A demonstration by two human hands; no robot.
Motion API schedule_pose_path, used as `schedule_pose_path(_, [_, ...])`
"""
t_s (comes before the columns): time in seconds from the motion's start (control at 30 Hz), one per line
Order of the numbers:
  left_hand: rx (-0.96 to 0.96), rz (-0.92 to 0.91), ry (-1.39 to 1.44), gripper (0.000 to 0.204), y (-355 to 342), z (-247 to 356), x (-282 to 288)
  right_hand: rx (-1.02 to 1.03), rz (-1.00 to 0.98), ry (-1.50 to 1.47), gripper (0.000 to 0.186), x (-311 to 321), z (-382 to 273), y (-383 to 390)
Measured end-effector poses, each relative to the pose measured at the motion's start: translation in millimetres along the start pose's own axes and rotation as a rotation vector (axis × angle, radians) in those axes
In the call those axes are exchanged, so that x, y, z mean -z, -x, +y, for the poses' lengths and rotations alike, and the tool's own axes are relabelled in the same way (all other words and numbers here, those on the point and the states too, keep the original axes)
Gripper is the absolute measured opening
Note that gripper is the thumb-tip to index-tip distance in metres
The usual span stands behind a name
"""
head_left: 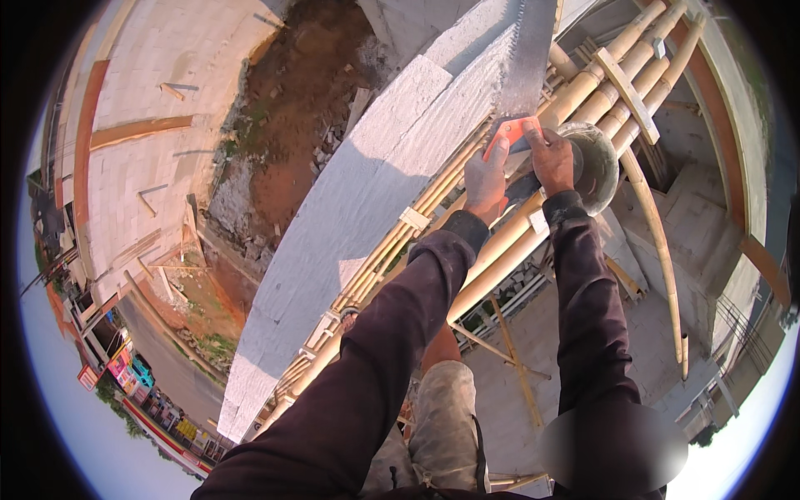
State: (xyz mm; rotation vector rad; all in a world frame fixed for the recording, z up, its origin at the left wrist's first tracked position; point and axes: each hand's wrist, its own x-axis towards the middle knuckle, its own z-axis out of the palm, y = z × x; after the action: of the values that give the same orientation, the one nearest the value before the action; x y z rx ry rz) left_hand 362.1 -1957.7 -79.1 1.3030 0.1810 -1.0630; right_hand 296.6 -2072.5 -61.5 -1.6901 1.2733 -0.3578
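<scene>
A hand saw with an orange handle is in both my hands, its toothed grey blade [527, 71] pointing away from me along the edge of a pale block wall [329, 208]. My left hand [486, 181] is closed round the handle with its thumb on top. At the handle's front, the fingers of my right hand [552, 160] are closed on the orange part [512, 130]. Close beside my right hand sits a round grey bucket [606, 171], partly hidden by that hand. Where the blade's far end goes is cut off by the upper edge of the view.
Thick bamboo poles [502, 265] form a scaffold under my arms, with thinner poles [398, 242] along the wall. A short wooden crosspiece [627, 94] lies over the poles. Far below left is bare soil [287, 133]; a concrete floor [508, 367] lies below right.
</scene>
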Motion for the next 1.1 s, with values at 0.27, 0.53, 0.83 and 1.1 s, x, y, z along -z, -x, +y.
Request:
schedule_pose_path(0.27, [0.252, 0.342, -0.055, 0.054, 172, 6, 90, -0.099, -0.267, -0.123, 0.043, -36, -26, 183])
schedule_pose_path(0.53, [0.078, -0.016, -0.151, 0.048, 9, -13, 34, -0.193, -0.024, 0.033, 0.045, -12, 1, 37])
schedule_pose_path(0.83, [0.242, 0.362, 0.038, 0.039, 210, -9, 142, -0.178, -0.295, -0.001, 0.039, -60, -25, 238])
schedule_pose_path(1.1, [0.093, -0.057, -0.168, 0.051, 71, -9, 47, -0.244, 0.077, -0.045, 0.046, -12, 6, 107])
